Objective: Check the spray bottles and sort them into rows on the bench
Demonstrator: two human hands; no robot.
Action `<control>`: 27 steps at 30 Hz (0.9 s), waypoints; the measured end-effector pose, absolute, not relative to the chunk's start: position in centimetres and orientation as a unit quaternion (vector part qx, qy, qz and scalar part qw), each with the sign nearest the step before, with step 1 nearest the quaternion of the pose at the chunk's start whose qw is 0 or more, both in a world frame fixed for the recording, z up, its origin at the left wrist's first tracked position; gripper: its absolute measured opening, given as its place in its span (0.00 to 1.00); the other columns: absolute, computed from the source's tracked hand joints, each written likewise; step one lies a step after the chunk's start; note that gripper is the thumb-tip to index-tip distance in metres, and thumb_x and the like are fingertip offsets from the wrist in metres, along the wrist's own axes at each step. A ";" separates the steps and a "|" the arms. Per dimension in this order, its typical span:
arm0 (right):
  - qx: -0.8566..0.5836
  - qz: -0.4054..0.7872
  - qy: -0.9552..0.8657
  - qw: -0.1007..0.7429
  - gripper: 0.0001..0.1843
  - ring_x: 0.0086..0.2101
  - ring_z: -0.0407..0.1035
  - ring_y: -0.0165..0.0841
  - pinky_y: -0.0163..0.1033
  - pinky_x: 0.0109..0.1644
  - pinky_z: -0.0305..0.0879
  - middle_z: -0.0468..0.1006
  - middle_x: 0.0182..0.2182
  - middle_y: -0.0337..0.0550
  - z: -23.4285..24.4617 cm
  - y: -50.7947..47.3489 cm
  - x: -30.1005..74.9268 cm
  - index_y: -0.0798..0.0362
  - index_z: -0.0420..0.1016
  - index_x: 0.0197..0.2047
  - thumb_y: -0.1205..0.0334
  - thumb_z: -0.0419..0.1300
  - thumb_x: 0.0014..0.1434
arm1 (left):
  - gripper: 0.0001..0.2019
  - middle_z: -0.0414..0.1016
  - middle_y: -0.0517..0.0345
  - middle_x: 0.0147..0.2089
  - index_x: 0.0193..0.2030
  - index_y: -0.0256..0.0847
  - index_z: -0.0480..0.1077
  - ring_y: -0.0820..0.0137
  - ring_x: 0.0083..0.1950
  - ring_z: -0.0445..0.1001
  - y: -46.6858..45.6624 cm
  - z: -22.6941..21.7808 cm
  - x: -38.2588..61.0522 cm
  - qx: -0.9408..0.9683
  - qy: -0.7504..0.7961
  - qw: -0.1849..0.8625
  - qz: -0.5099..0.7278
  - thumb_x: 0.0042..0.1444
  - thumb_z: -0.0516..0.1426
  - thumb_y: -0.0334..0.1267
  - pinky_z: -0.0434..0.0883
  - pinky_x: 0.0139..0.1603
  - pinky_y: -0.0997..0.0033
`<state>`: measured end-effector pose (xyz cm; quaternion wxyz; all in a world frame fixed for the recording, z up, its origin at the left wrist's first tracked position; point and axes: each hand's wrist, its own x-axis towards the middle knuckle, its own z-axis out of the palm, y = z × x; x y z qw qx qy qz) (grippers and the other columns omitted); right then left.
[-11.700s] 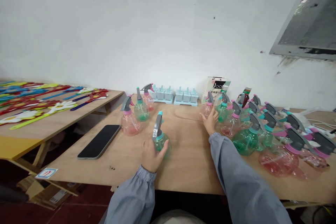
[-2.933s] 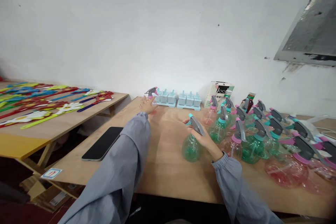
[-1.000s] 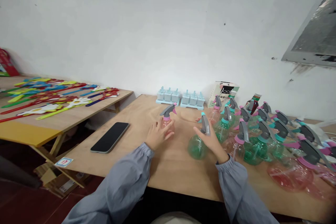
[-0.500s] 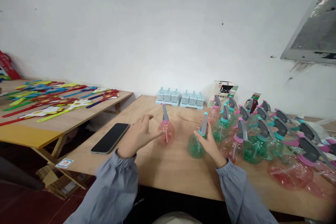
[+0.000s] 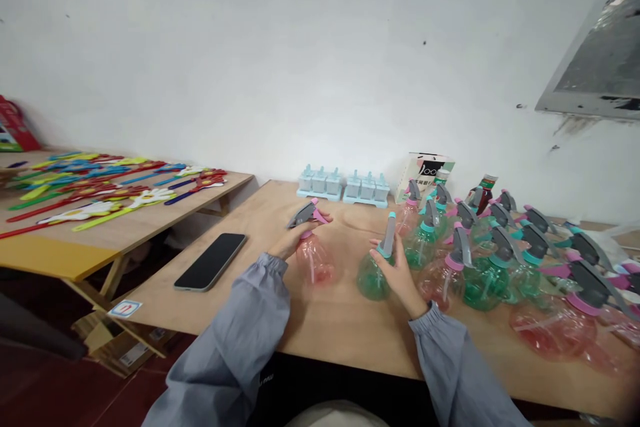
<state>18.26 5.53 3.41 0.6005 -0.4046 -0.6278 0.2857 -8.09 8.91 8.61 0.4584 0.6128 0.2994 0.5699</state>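
Right now I have both hands occupied, each grasping a spray bottle near the centre of the frame. My left hand (image 5: 286, 243) is wrapped around the neck of the pink spray bottle (image 5: 317, 265), just under its grey head; the bottle tilts, its base toward the lower right, and I cannot tell whether that base touches the counter (image 5: 345, 337). With my right hand (image 5: 400, 270) I grasp the green spray bottle (image 5: 373, 281) by its neck, nearly upright and just beside the pink one. Close by, a crowd of pink and green bottles (image 5: 487, 285) fills the right of the frame, with a printed box (image 5: 424, 177) behind them. At centre, against the wall, I see two pale blue mould sets (image 5: 367, 191). A dark-screened phone (image 5: 211, 261) lies flat left of centre, and colourful hand-shaped pieces (image 5: 150, 197) cover a second counter (image 5: 145, 229) at the left edge.
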 end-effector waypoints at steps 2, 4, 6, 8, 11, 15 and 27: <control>-0.404 0.290 -0.630 0.596 0.45 0.45 0.76 0.40 0.48 0.51 0.72 0.82 0.45 0.47 3.4 5.5 18.3 0.47 0.53 0.70 0.42 0.65 0.56 | 0.15 0.81 0.50 0.36 0.36 0.38 0.76 0.58 0.45 0.80 8.7 8.7 -8.0 0.572 0.318 0.465 0.597 0.50 0.62 0.49 0.75 0.47 0.62; -0.404 0.292 -0.632 0.593 0.44 0.42 0.76 0.39 0.47 0.47 0.73 0.82 0.44 0.47 3.5 5.5 18.4 0.47 0.53 0.70 0.42 0.65 0.57 | 0.16 0.76 0.55 0.26 0.27 0.39 0.72 0.62 0.37 0.80 8.5 8.8 -7.6 0.540 0.330 0.455 0.627 0.50 0.62 0.52 0.75 0.40 0.65; -0.407 0.288 -0.632 0.594 0.44 0.42 0.76 0.40 0.47 0.46 0.74 0.82 0.43 0.47 3.6 5.4 18.4 0.47 0.54 0.69 0.41 0.65 0.56 | 0.18 0.73 0.57 0.23 0.24 0.40 0.69 0.65 0.32 0.78 8.1 9.1 -7.2 0.535 0.324 0.455 0.634 0.49 0.61 0.54 0.74 0.38 0.65; -0.407 0.283 -0.632 0.595 0.43 0.42 0.76 0.40 0.48 0.47 0.73 0.82 0.43 0.47 3.7 5.4 18.4 0.47 0.55 0.68 0.41 0.64 0.56 | 0.18 0.75 0.56 0.26 0.26 0.40 0.70 0.64 0.34 0.78 7.6 9.4 -6.8 0.561 0.297 0.483 0.603 0.47 0.62 0.55 0.75 0.41 0.62; -0.404 0.281 -0.635 0.595 0.41 0.43 0.76 0.40 0.49 0.50 0.73 0.82 0.41 0.46 3.9 5.3 18.3 0.48 0.57 0.66 0.41 0.64 0.56 | 0.17 0.76 0.55 0.27 0.25 0.40 0.71 0.64 0.35 0.78 7.1 9.6 -6.3 0.580 0.261 0.508 0.580 0.46 0.63 0.53 0.75 0.50 0.58; -0.404 0.284 -0.633 0.596 0.42 0.43 0.76 0.40 0.49 0.51 0.72 0.82 0.41 0.46 3.9 5.3 18.2 0.48 0.57 0.67 0.41 0.64 0.55 | 0.16 0.73 0.58 0.23 0.22 0.40 0.69 0.65 0.33 0.78 6.9 9.6 -6.0 0.561 0.267 0.517 0.588 0.49 0.62 0.50 0.74 0.55 0.54; -0.397 0.286 -0.639 0.594 0.41 0.41 0.77 0.39 0.48 0.48 0.73 0.82 0.40 0.46 4.0 5.3 18.2 0.48 0.56 0.66 0.41 0.65 0.56 | 0.13 0.81 0.48 0.35 0.27 0.39 0.74 0.53 0.49 0.80 6.9 9.6 -6.4 0.566 0.272 0.554 0.546 0.47 0.61 0.49 0.76 0.49 0.56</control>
